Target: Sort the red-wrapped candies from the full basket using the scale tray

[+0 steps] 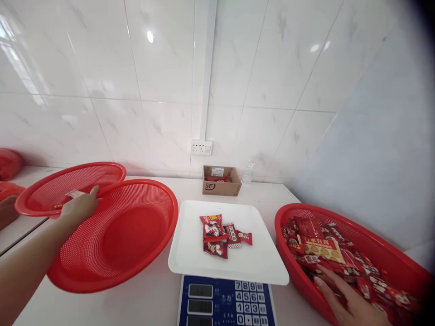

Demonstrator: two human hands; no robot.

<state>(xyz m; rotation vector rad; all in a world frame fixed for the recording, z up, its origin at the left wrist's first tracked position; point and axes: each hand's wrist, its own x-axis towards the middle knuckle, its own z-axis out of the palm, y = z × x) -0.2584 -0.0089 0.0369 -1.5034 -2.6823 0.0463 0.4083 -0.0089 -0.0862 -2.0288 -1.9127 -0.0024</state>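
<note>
My left hand [79, 209] reaches over the place where two red baskets overlap. Its fingers are partly hidden, and a small pale-and-red packet [74, 194] shows just beyond them; whether I hold it is unclear. The nearer red basket [171, 226] has a bare bottom. On the right, my right hand [351, 301] lies in a red basket [384, 240] of wrapped snacks, its thumb and forefinger apart on the packets. A yellow-and-red biscuit packet [321, 249] lies just above those fingers. Several snack packets [214, 228] sit on the white scale tray [261, 253].
Below the tray is the scale's blue keypad panel [226, 299]. A small cardboard box [220, 186] with red packets and a clear plastic bottle [248, 174] stand by the tiled wall. The farther red basket [112, 168] is at left. Another person's hand [8, 213] shows at the left edge.
</note>
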